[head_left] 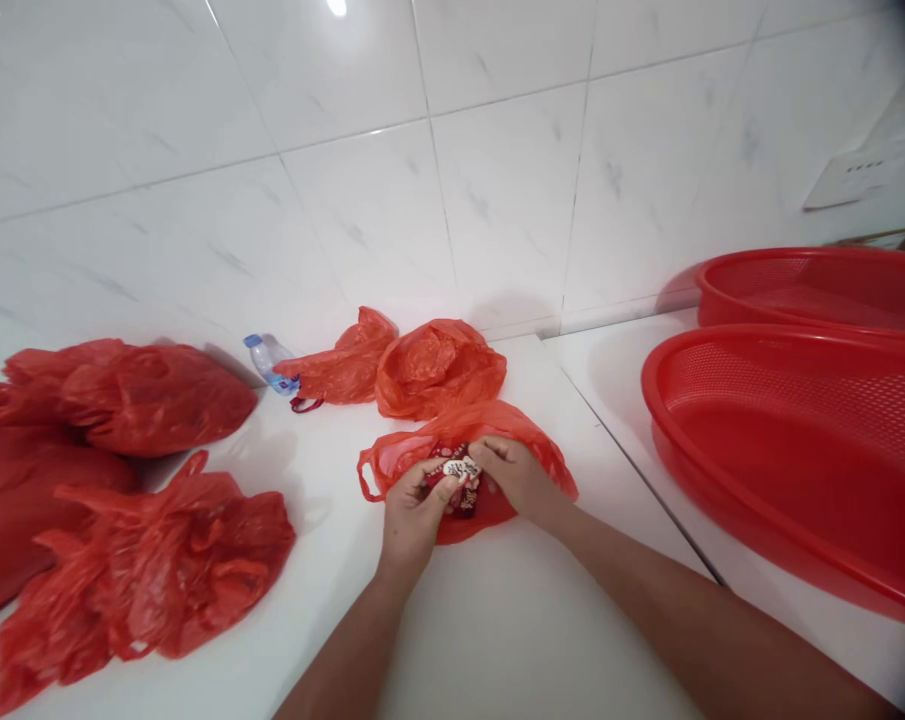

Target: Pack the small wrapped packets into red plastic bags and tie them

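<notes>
Both hands meet over an open red plastic bag (512, 420) lying on the white table. My left hand (413, 510) is closed, thumb on top, on a small white piece with dark markings (461, 468). My right hand (516, 472) pinches at the upper right edge of the same piece, its fingertips close together. Beneath the fingers, a dark red patterned packet (465, 502) shows inside the bag's mouth. Whether the white piece is part of that packet I cannot tell. A loop handle (366, 478) of the bag sticks out to the left.
Behind the bag sit another red plastic bag (441, 368), a crumpled one (339, 360) and a clear bottle with a blue cap (272, 362). Several red bags (159, 560) fill the left side. Two red plastic baskets (673, 440) stand at right, beyond a table seam. A tiled wall (347, 200) closes the back.
</notes>
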The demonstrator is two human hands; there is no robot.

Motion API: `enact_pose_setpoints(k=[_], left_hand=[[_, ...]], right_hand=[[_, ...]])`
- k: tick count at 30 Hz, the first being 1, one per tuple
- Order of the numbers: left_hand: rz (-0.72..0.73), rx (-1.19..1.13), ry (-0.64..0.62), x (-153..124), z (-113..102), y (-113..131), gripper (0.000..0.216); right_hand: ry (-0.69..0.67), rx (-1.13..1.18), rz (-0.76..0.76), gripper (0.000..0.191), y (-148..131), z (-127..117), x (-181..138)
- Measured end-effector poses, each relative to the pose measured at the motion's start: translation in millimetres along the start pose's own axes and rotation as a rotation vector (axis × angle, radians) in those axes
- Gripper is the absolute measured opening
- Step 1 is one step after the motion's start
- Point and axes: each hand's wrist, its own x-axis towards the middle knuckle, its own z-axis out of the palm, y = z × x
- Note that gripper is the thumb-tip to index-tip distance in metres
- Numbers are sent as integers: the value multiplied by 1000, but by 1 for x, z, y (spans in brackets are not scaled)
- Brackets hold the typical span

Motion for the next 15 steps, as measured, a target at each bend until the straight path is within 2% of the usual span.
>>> enact_pose_setpoints(k=[4, 6, 8, 11, 15], left_hand=[[76, 6, 162, 5, -6, -2, 28], [89, 7, 200, 6, -8, -3, 28], [86, 9, 217, 7, -8, -6, 29], [101, 10, 219, 6, -7, -9, 30], [100, -5, 214, 7, -5, -9, 27]], right_hand=[[131, -524, 21, 31, -1, -17, 6], [127, -798, 89, 25, -1, -22, 8], [67, -959, 126, 28, -1, -22, 7], [-14, -1019, 112, 33, -1, -18, 3], [-54, -943, 88, 19, 3, -15, -2]])
